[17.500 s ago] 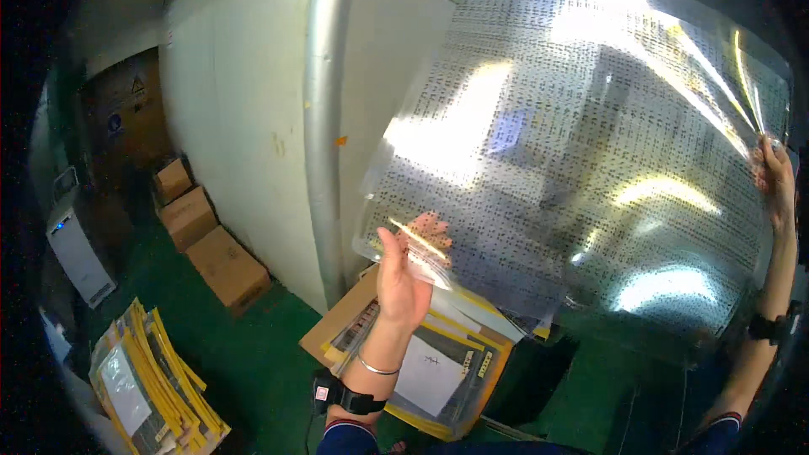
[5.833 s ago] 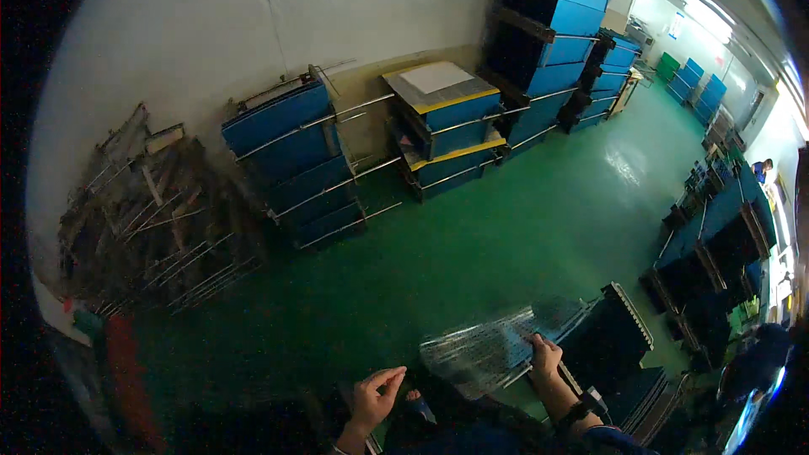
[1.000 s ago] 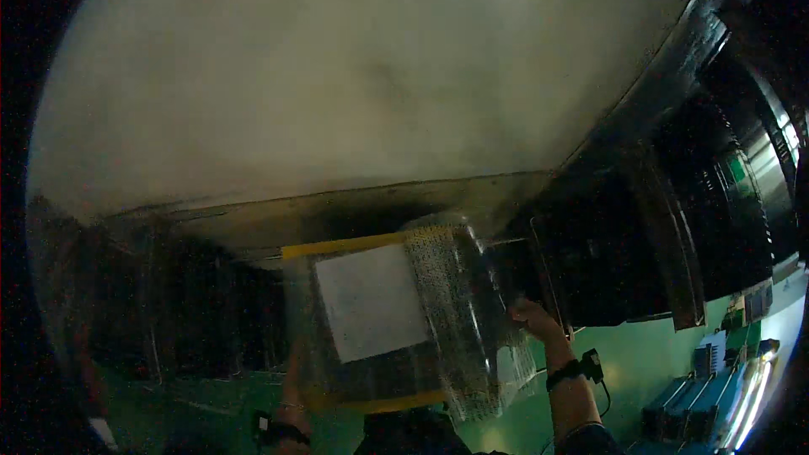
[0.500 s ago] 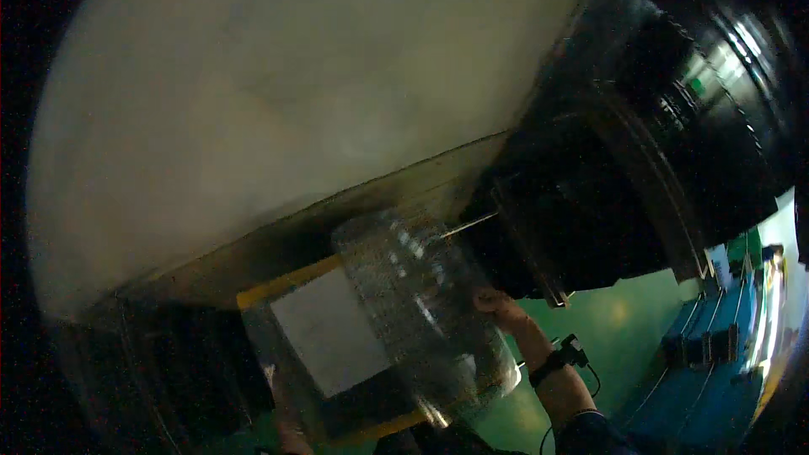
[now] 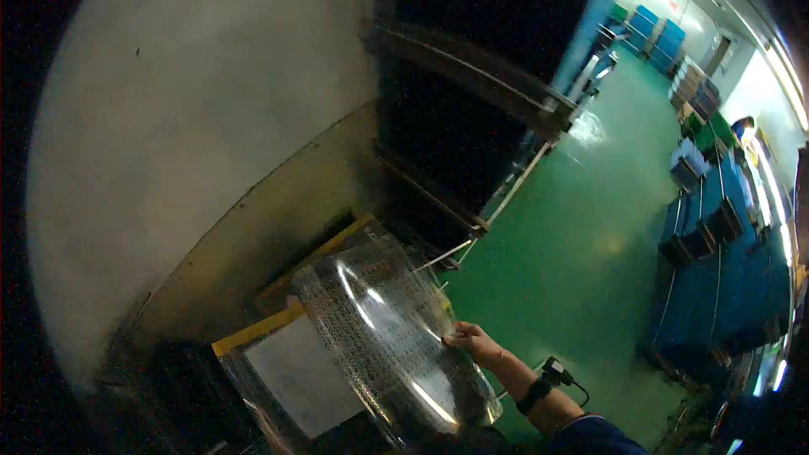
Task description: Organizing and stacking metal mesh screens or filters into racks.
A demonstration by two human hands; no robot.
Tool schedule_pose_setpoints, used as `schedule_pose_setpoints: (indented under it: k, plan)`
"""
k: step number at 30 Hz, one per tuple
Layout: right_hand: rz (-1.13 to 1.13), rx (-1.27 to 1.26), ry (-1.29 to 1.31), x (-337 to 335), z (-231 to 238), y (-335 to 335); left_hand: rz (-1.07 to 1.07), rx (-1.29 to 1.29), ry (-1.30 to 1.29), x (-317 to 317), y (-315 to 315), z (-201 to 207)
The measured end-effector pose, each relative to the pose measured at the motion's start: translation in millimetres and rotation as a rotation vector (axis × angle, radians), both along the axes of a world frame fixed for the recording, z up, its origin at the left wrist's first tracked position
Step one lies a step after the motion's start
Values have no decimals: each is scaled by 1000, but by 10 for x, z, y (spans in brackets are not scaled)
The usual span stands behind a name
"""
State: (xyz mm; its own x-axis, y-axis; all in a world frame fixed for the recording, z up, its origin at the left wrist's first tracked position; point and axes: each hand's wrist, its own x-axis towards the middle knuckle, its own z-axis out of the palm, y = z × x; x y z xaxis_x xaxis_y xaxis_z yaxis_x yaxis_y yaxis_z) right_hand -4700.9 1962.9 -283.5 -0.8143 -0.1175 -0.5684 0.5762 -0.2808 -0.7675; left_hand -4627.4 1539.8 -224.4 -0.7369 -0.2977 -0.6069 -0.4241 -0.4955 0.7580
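Note:
A bowed, transparent plastic sheet (image 5: pixel 379 312) with rows of small marks catches bright reflections in the lower middle. My right hand (image 5: pixel 474 344) pinches its right edge, thumb and fingers closed on it. Beneath the sheet's left side lies a dark board with yellow edges (image 5: pixel 253 329), bearing a pale grey rectangular sheet (image 5: pixel 303 371). My left hand is mostly hidden; a small skin-toned spot shows by the plastic sheet's far left edge, and its fingers cannot be made out.
A large pale panel (image 5: pixel 202 93) fills the upper left, close to the plastic sheet. Dark racks with metal rails (image 5: pixel 463 67) stand beyond it. On the right, blue stacks (image 5: pixel 725 278) bound with straps line the green floor (image 5: pixel 581 236).
The view has swung to the right, so more green floor and the aisle show. My right hand still holds the plastic sheet's edge; less of my left arm is visible.

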Motion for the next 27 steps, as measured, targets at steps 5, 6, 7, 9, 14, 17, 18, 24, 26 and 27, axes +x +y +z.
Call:
schedule_pose_setpoints:
  k: [5, 6, 7, 9, 14, 17, 18, 24, 26, 27]
  plan:
    - [-204, -102, -69, 1118, -207, 538, -187, -8, -15, 220, 374, -297]
    - [-260, -163, -129, 1285, -182, 667, -232, -1, -32, 234, 485, -423]
    - [-242, -80, -131, 1476, -79, 830, -279, 13, -59, 216, 614, -558]
    - [-370, 6, -121, 1910, -221, 1183, -403, 63, -129, 110, 1006, -923]
    - [-659, -48, -205, 2730, -656, 1721, -598, 189, -332, 208, 1744, -2044]
    - [-678, -60, -98, 3083, -1210, 2057, -672, 278, -411, 290, 2182, -2679]
    - [-726, 9, -117, 3118, -1424, 2176, -696, 330, -424, 217, 2400, -2842]
    - [-889, -264, -169, 3270, -2533, 2737, -663, 583, -553, 283, 3096, -3784]
    - [-849, 161, -61, 3261, -2834, 2838, -673, 401, -491, 274, 3267, -4074]
    - [-826, 214, -128, 3319, -3016, 2951, -675, 308, -460, 264, 3318, -4190]
